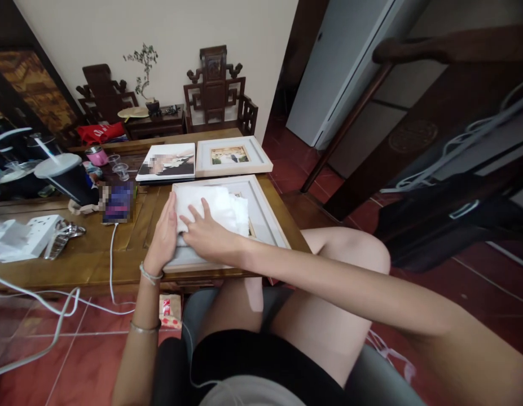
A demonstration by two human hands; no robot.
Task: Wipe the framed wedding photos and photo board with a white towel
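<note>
A light wood picture frame (265,211) lies flat near the table's edge, in front of me. Spread across its pane is a folded white cloth or paper towel (238,211), which covers much of the picture. My right hand (208,234) rests flat on this white sheet, fingers spread. Along the frame's left side, my left hand (163,234) is set upright with straight fingers against the edge; its thumb is hard to make out. Just behind stand a second framed picture (206,163) and a white-edged picture panel (183,155), both lying on the table.
A dark lidded cup (69,177), a phone (118,202) on a white cable and a white power strip (41,234) occupy the left of the wooden table (138,248). Carved chairs (214,90) stand by the wall. A large wooden chair (413,113) is at right.
</note>
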